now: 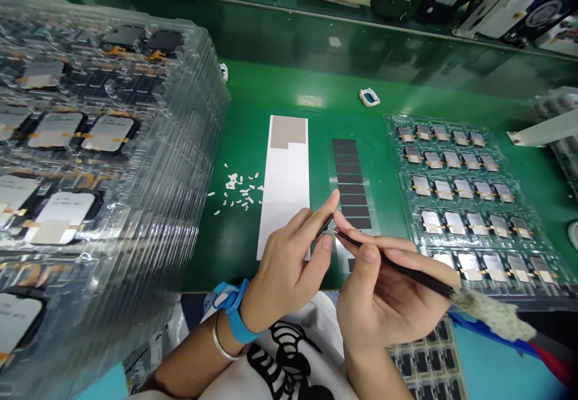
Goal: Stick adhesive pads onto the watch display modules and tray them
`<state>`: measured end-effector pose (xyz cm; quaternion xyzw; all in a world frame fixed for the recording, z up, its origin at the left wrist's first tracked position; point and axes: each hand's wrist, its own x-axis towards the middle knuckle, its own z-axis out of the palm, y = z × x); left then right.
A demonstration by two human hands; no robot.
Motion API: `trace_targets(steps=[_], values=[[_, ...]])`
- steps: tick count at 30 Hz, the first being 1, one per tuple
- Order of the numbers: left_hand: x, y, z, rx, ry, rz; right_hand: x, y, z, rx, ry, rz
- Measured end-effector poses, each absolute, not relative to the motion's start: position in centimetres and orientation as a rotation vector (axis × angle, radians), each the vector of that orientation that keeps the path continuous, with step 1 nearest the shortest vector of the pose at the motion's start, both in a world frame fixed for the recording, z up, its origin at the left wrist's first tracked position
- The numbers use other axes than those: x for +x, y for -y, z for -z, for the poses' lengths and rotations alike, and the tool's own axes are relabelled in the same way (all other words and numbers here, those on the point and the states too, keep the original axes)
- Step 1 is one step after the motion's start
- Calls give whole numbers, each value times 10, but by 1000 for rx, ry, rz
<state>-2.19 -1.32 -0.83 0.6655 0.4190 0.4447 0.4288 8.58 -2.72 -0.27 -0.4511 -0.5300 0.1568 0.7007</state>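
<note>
My left hand (291, 252), with a blue strap (237, 312) at the wrist, pinches a small dark piece (323, 226) between thumb and index finger. Most of that piece is hidden by the fingers, so its kind is unclear. Black tweezers (418, 276) with a whitish wrapped rear end lie in my right hand (383, 297), gripped by the fingers. Their thin tip meets the piece or comes very close to it. Just beyond my fingers is a clear sheet with dark rectangular strips (352, 188). To its left lies a white sheet (284, 201) with a grey-beige patch at the top.
Stacked clear trays (198, 117) of screen modules rise tall on the left. A clear tray of small modules (451, 159) lies on the right. Small white scraps (244, 192) are scattered beside the white sheet. A white frame-like part (369, 97) sits near the shelf (311, 29).
</note>
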Motion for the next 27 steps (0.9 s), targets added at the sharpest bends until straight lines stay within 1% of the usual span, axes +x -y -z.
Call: trace_targets(steps=[9, 16, 23, 27], values=[[-22, 13, 6, 1675, -1095, -1060, 84, 28, 2, -1034, 1153, -368], [-21, 13, 7, 1709, -1130, -1044, 85, 22, 4, -882, 1151, -278], [-22, 12, 7, 1716, -1120, -1057, 92, 28, 6, -969, 1232, -330], [-22, 13, 7, 1709, -1106, -1069, 93, 27, 6, -948, 1252, -345]])
